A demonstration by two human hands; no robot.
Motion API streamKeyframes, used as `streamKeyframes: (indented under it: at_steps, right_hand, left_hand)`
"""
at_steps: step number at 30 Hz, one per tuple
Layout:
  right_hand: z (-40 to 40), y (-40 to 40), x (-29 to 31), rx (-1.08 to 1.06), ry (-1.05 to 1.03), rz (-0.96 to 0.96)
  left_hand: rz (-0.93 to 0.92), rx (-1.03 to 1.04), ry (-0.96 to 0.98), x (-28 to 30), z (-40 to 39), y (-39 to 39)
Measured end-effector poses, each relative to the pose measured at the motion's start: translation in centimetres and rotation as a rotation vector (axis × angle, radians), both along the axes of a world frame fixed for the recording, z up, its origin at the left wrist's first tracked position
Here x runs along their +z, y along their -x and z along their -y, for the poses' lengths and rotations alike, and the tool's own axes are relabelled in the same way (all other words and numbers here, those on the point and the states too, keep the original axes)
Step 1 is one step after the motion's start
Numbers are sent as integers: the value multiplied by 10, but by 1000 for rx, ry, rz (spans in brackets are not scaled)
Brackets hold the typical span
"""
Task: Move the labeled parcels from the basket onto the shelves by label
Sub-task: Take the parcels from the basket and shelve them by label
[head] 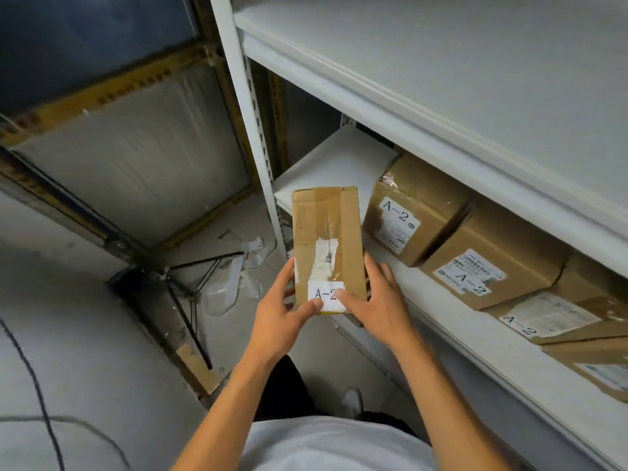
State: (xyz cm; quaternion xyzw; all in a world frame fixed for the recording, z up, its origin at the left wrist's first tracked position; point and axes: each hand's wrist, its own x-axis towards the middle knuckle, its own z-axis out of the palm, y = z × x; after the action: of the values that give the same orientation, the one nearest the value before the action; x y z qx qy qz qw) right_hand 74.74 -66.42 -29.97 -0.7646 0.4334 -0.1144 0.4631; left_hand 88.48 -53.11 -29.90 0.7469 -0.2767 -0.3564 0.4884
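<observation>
- The left hand and the right hand gripped the near end of a flat cardboard parcel, one hand on each long edge.
- Both thumbs were pressed on the top face beside the white "A-2" label; the remaining fingers curled under the parcel, largely hidden.
- The label faced upward, probably so that it could be read before placement.
- The parcel was held in the air, its far end just in front of the front left corner of the lower shelf.
- That shelf already carried boxes marked "A-2" along its front edge toward the right, which suggested the matching destination.
- The left end of the shelf, behind the parcel, was bare.
- The basket was not in view.
</observation>
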Motion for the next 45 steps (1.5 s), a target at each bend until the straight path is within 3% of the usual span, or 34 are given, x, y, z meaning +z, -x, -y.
streamKeyframes:
  at_steps: [3, 11, 20, 29, 45]
  right_hand:
    - [15, -33, -7, -79, 12, -36]
    - [19, -113, -18, -449, 133, -123]
    - [42, -145, -20, -583, 140, -62]
    - [55, -162, -37, -703, 109, 104]
    - [49, -168, -47, -803, 9, 113]
  left_hand:
    - [38, -75, -19, -4, 28, -47]
    - [357, -335, -89, 7, 99, -138]
    - [493, -466, -11, -1, 160, -179]
    - [484, -667, 44, -13, 187, -201]
    - [310, -869, -28, -20, 201, -206]
